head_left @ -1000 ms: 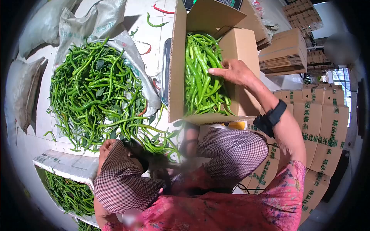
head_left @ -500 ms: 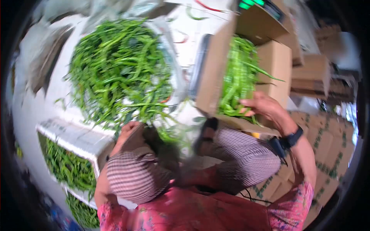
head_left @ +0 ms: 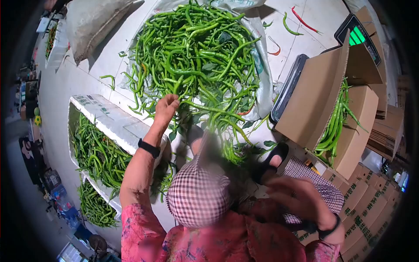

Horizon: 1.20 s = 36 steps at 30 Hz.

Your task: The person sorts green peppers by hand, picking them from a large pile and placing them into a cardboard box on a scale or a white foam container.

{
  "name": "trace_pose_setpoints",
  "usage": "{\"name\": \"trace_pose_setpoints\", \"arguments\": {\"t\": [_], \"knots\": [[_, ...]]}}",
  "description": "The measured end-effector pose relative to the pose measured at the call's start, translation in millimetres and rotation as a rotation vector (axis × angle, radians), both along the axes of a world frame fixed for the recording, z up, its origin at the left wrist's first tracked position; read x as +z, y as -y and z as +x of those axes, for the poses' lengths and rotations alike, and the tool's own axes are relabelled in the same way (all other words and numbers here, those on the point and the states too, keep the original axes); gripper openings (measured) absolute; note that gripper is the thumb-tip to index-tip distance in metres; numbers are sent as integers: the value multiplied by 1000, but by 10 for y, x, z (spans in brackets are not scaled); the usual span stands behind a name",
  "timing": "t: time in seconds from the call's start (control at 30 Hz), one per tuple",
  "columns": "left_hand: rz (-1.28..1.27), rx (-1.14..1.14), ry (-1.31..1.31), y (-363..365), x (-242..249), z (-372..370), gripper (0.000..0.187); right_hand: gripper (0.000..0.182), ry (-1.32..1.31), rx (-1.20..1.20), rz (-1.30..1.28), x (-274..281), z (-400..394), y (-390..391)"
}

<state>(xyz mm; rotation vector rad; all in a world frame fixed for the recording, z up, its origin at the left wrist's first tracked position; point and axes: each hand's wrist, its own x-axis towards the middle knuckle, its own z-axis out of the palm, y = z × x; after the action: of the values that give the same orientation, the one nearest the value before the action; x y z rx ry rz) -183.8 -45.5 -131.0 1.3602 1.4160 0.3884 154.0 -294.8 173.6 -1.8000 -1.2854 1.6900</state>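
A large heap of long green peppers lies on a plastic sheet on the floor. At the heap's lower left edge, my left hand is closed with its fingertips on a green pepper. My right hand is over my right knee, blurred, its fingers apart and nothing seen in them. To the right stands an open cardboard box with green peppers laid lengthwise inside.
White foam boxes of peppers stand at the left. A filled sack is at the upper left. A scale display, a red pepper and flattened cartons are on the right.
The view has turned, shifting things rightward. My right hand has left the cardboard box and come back over my knee. My left hand has reached up to the heap's edge.
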Motion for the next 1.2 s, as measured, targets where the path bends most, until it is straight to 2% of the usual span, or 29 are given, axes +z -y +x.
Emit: {"name": "trace_pose_setpoints", "arguments": {"t": [0.03, 0.07, 0.17, 0.23, 0.3, 0.33, 0.4, 0.43, 0.47, 0.53, 0.57, 0.6, 0.63, 0.7, 0.73, 0.77, 0.83, 0.87, 0.9, 0.93, 0.97, 1.0, 1.03, 1.07, 1.1, 1.17, 1.2], "knots": [[64, -51, -78, -28, -87, -36, 26, 24, -4, 84, 75, -325, -77, -17], [148, -77, -182, 2, 44, 98, 25, 24, -9, 168, 147, -651, -141, -44], [276, -220, -175, 186, 97, 311, 25, 30, 167, 55, -31, -1482, -325, -106], [573, -489, -355, 386, -13, 435, 33, 32, 218, -60, -70, -2108, -425, -102], [702, -604, -446, 536, 1, 636, 34, 33, 237, -93, -97, -2564, -498, -110], [854, -617, -488, 568, -164, 682, 33, 35, 280, -107, -156, -2690, -510, -140], [814, -677, -538, 540, -435, 620, 32, 37, 315, -129, -229, -3020, -607, -101], [785, -733, -581, 549, -519, 609, 30, 38, 419, -132, -56, -3220, -645, -24], [838, -680, -496, 538, -572, 608, 25, 39, 528, -131, 124, -3393, -637, 24], [693, -598, -335, 556, -303, 679, 24, 39, 628, -154, 186, -3688, -701, 64], [587, -536, -234, 579, -182, 701, 21, 39, 717, -172, 257, -3771, -758, 53], [583, -540, -236, 587, -102, 753, 21, 37, 733, -90, 127, -3729, -770, -10], [536, -488, -154, 612, -36, 821, 20, 37, 729, -91, 121, -3860, -805, 51], [487, -438, -74, 665, -73, 927, 20, 33, 524, 384, -206, -4113, -882, 164], [475, -544, -216, 702, -193, 972, 23, 22, 390, 342, 143, -3963, -968, 340], [463, -644, -358, 740, -314, 1012, 27, 22, 394, 340, 143, -3872, -962, 434], [441, -684, -430, 848, -424, 1055, 28, 17, 133, 190, 114, -3696, -887, 499], [408, -691, -432, 882, -429, 1069, 29, 19, 176, 521, 116, -3707, -762, 357], [377, -696, -436, 916, -415, 1070, 30, 21, 258, 509, 112, -3724, -621, 158], [428, -645, -280, 973, -361, 1055, 31, 23, 337, 501, 109, -3738, -502, -7], [532, -653, -117, 981, -319, 1059, 31, 22, 444, 236, 304, -3726, -409, -124], [311, -575, -148, 997, -229, 1066, 30, 21, 541, -38, 497, -3716, -323, -243], [86, -498, -176, 1024, -146, 1070, 29, 20, 296, -283, 419, -3734, -248, -434], [108, -358, -104, 1026, -131, 1049, 29, 20, 46, -523, 327, -3743, -214, -625], [127, -217, -32, 1009, -110, 1014, 29, 20, 43, -525, 321, -3699, -221, -780], [118, -58, 51, 946, 24, 1002, 25, 26, -188, -937, -86, -3583, -258, -1056], [59, -63, 34, 894, 88, 977, 24, 26, -190, -936, -76, -3570, -263, -1142]]}}
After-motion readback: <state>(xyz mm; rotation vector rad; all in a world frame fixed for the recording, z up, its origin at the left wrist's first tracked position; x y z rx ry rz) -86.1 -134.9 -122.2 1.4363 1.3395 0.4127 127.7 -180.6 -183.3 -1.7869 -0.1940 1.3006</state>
